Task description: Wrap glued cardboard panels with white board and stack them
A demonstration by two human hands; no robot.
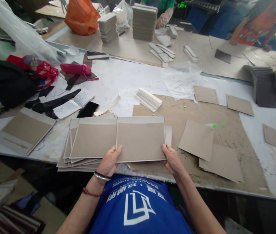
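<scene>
A grey-brown cardboard panel [141, 139] with a pale band along its far edge is held level in front of me. My left hand [110, 160] pinches its near left corner, thumb on top. At the near right corner my right hand [173, 158] grips it the same way, fingers underneath. Directly left lies a stack of similar panels [94, 138], its edge close against the held one. Part of a white piece [168, 136] shows behind the panel's right side.
Loose cardboard sheets [196, 139] and a green-tipped tool [214, 125] lie to the right. Beyond are a bundle of pale strips [148, 100], a phone [88, 110] and an open notebook [74, 104]. Across the table stand tall board stacks [144, 22]; co-workers' hands [163, 19] are there.
</scene>
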